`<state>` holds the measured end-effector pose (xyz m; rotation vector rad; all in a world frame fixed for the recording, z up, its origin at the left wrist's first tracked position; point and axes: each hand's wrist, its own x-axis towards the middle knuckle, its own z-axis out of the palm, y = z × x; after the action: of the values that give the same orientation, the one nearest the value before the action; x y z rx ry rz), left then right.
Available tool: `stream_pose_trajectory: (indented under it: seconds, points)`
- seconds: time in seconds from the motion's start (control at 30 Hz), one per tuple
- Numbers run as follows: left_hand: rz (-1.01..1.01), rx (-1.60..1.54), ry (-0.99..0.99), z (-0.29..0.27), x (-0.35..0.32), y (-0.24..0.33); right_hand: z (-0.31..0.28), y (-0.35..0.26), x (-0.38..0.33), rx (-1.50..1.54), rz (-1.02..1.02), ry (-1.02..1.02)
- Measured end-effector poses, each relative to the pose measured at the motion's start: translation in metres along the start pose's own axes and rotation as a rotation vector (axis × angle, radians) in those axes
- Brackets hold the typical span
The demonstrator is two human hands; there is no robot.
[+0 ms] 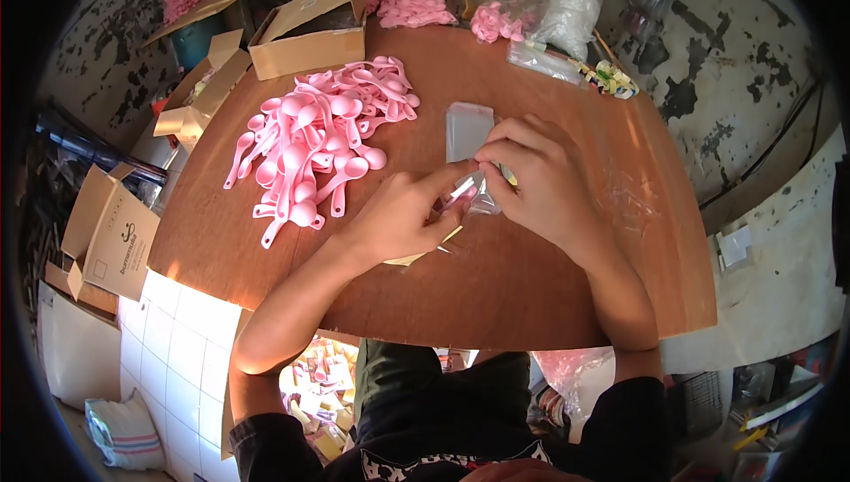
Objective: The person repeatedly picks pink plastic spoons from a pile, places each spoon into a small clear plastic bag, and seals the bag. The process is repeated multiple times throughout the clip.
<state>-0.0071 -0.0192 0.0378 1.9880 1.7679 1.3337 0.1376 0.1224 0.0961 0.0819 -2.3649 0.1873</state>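
My left hand (403,216) is closed around a small packet in clear plastic (482,203), with something pink and white (464,190) showing between thumb and fingers. The fingertips of my right hand (540,172) pinch at the upper edge of the same clear plastic bag, close to my left fingertips. What exactly lies inside is mostly covered by my fingers. Just beyond both hands lies a stack of flat clear bags (467,123). Pale yellow card (407,259) pokes out from under my left hand. A large heap of pink spoons (323,132) sits left of my hands.
Open cardboard boxes (310,30) stand at the table's far left edge. Bagged pink pieces (496,22) and a bulging clear bag (571,13) are at the back. Loose clear film (633,194) lies to the right on the brown table (496,296). Below the near edge, a box holds many small packets (323,385).
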Motion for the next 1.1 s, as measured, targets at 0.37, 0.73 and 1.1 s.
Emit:
stream_pose_trajectory:
  seconds: [0.37, 0.73, 1.1]
  points:
    - [0.080, -0.004, -0.131, -0.005, -0.002, 0.010, -0.006, 0.011, -0.012, 0.217, 0.125, -0.044]
    - [-0.021, -0.550, 0.152, -0.003, -0.005, 0.007, -0.097, 0.036, -0.031, 0.890, 0.500, 0.226]
    - [-0.088, -0.733, 0.233, 0.001, 0.004, 0.005, -0.109, 0.176, -0.190, -0.364, 1.024, 0.317]
